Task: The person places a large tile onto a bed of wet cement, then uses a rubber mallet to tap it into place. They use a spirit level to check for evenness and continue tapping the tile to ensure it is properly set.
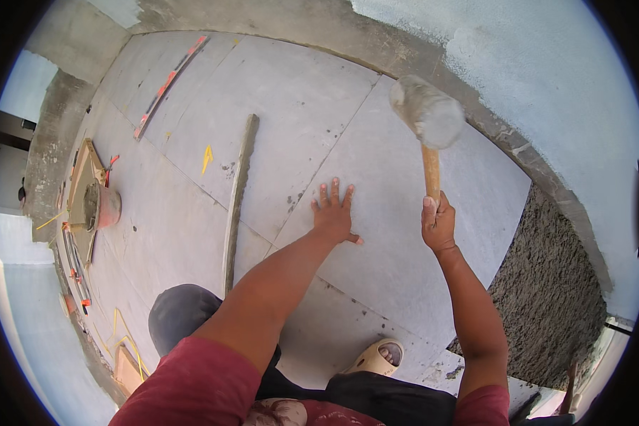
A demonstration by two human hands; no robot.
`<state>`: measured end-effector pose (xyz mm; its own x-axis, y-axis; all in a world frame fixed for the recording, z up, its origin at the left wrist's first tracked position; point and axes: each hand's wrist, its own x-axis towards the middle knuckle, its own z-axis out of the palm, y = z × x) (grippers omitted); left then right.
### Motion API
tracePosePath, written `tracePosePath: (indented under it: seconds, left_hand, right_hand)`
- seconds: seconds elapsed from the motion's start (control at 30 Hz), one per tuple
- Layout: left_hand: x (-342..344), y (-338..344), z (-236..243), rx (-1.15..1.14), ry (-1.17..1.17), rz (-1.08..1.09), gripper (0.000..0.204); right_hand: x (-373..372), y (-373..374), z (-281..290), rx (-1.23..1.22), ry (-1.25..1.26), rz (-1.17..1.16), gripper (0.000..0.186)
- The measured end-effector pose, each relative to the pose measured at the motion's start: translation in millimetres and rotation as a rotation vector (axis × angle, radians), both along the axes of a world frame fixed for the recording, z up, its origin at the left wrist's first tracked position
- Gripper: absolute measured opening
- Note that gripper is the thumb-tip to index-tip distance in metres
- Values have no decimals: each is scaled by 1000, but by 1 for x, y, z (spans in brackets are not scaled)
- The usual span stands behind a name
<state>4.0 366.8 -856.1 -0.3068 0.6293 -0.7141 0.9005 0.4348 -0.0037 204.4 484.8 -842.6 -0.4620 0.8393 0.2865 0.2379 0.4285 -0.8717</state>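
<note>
My left hand (334, 219) lies flat with spread fingers on a large grey floor tile (405, 248). In my right hand (440, 226) is a mallet (429, 113) with a wooden handle, gripped near its lower end. Its thick, pale head is up over the far part of the same tile and slightly blurred. Whether the head touches the tile I cannot tell. Left of my left hand, a long mortar-stained straightedge (241, 188) rests across the neighbouring tiles.
Rough grey mortar (550, 287) borders the tile on the right. A partly painted wall (539, 71) curves round the far side. Leftward are a red spirit level (165, 94), a yellow scrap (206, 159) and a mortar-smeared bucket (109, 207). My foot in a beige clog (376, 358) is close by.
</note>
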Motion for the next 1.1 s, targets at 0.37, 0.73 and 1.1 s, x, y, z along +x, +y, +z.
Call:
tracePosePath:
  seconds: [0.37,0.73,1.1]
  left_hand:
    - [-4,-3,-2,32,6,20,145]
    - [-12,-11,0,-35,16,40,147]
    - [-12,-13,-3,-22,30,3,147]
  right_hand:
    - [-1,-17,15,-78,-4,10,62]
    - [-4,19,93,-272,142,-79,55]
    - [1,52,91,-299,-13,-106,59]
